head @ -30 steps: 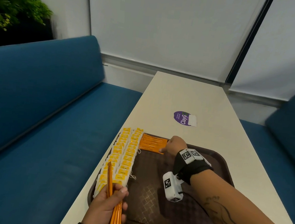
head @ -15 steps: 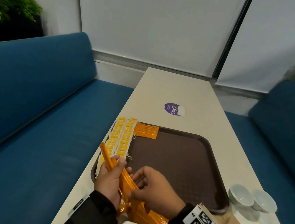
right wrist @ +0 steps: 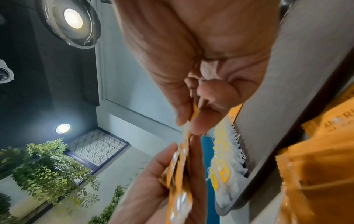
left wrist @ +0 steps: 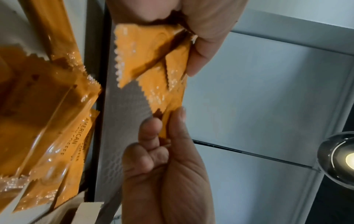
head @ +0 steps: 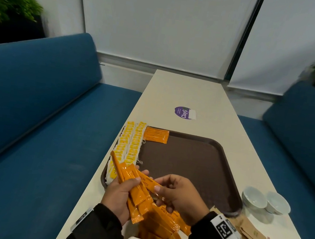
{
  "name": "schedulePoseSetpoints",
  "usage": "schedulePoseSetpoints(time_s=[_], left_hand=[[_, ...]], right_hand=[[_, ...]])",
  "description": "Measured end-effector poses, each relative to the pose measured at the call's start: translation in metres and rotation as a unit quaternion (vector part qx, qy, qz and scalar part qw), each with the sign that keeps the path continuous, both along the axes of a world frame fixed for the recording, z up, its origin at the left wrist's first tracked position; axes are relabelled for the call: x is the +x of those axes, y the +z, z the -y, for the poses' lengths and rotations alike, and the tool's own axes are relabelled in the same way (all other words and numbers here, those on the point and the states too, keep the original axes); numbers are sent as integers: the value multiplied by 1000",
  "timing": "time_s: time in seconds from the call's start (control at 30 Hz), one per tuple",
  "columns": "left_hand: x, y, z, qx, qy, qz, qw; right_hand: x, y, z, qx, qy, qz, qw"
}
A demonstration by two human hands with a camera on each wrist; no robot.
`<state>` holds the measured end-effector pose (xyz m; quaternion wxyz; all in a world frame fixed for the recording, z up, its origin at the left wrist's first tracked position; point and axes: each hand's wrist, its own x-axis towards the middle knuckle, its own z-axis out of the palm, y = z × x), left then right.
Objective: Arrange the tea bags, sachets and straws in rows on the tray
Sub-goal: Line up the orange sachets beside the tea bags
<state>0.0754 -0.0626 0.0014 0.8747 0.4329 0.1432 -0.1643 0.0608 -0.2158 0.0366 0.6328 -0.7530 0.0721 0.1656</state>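
- Now the left hand [head: 118, 195] grips fanned orange sachets [head: 136, 188]
- right hand [head: 180, 194] fingers [head: 157, 188] pinch one sachet's end
- best draw one only, lay flat on tray [head: 196, 164]

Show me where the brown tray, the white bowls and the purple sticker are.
brown tray [head: 187, 162], head view, bare floor of the tray.
white bowls [head: 254, 197], head view, inside of the left bowl.
purple sticker [head: 182, 112], head view, purple part.

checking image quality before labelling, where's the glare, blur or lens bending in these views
Head view: the plants at the corners are smeared and the window frame bows. Left wrist view: a ceiling lamp flares at the right edge, and the orange sachets glint. Right wrist view: another lamp glares, and the right hand is soft.
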Motion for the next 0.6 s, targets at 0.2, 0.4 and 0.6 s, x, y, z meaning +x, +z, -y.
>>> schedulePoseSetpoints(time_s=[0.2, 0.4, 0.6], left_hand=[[4, -3, -3, 21, 27, -21, 999], [12, -3, -9, 9, 48, -37, 998], [21, -10, -14, 23, 43, -60, 997]], right_hand=[[12, 6, 13, 6, -24, -2, 1000], [49, 7, 23, -101, -61, 59, 991], [154, -19, 47, -191, -125, 48, 972]])
